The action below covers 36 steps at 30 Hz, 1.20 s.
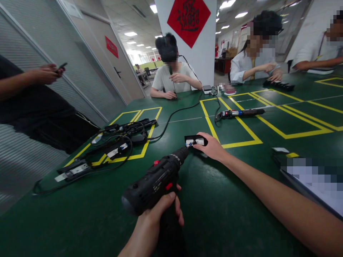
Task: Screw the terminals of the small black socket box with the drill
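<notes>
A black cordless drill (152,182) with red buttons is gripped in my left hand (158,217), the fingers wrapped round its handle. Its chuck points forward, and its front end meets or nearly meets a small black part with white pieces (191,139); contact is hard to make out. That small part is held at its right end by my right hand (211,147), thumb in front and fingers behind, on or just above the green table (214,207). The drill's bit tip is too small to tell clearly.
Black cabled devices (120,142) lie in a yellow-taped area on the left. A tool-like cabled assembly (238,112) rests at the back right. A dark-edged tablet or folder (308,182) is near my right forearm. Several people are around the table; one stands at left holding a phone (61,67).
</notes>
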{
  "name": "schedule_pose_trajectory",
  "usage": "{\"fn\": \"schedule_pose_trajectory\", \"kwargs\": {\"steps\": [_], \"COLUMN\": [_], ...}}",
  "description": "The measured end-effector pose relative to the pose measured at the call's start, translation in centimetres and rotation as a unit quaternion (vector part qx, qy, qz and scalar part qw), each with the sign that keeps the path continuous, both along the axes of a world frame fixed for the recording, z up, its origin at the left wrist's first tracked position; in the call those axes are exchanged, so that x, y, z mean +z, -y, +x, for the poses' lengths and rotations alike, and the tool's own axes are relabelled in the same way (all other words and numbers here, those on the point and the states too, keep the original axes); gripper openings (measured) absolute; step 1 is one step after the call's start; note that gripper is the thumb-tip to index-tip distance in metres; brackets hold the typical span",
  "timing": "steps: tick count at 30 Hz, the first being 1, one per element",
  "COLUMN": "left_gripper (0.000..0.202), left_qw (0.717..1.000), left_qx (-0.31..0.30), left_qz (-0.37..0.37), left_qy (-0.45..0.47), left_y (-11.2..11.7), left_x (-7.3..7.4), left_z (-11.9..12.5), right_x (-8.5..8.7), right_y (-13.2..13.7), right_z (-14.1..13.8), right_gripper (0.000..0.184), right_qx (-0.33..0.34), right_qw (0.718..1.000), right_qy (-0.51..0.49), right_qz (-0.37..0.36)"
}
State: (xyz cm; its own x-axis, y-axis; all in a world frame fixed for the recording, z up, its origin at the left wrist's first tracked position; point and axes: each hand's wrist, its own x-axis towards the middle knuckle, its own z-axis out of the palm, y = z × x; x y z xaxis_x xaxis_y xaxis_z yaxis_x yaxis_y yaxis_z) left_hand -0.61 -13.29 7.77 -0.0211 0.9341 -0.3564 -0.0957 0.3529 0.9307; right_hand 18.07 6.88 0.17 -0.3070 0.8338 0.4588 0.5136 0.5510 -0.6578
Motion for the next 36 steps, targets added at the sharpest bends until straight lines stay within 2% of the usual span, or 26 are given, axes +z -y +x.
{"fn": "schedule_pose_trajectory", "kwargs": {"steps": [36], "left_gripper": [0.031], "left_qw": [1.0], "left_qx": [0.005], "left_qz": [-0.003], "left_qy": [0.008], "left_y": [-0.01], "left_x": [-0.25], "left_z": [-0.15], "right_x": [0.2], "right_y": [0.22], "right_z": [-0.01], "right_gripper": [0.037], "right_qx": [-0.001], "right_qw": [1.0], "right_qy": [-0.006], "right_qz": [-0.012]}}
